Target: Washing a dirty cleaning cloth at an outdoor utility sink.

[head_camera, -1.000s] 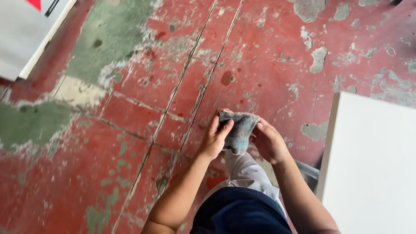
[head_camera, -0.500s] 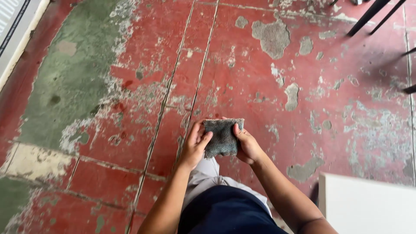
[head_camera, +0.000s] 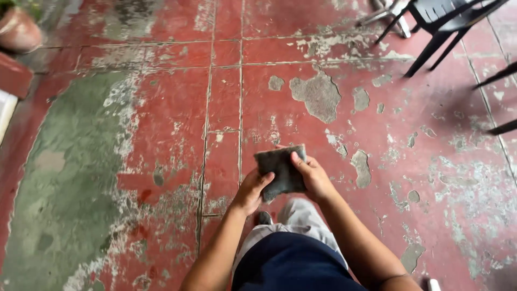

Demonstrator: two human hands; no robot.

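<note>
Cloth flatter now (2 hands)

Worn red-painted concrete floor, scored into tiles, paint flaking to grey patches. Broad greenish worn area at left. Black plastic chair legs at top right, casting soft shadows. Round terracotta clay pot in top left corner. Even daylight.

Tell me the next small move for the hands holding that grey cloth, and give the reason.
Probably flatten it out: the grey cloth is held between the left hand and right hand above the peeling red floor, gripped at its side edges, with its lower edge curling under. A small outward pull would likely spread it.
</note>
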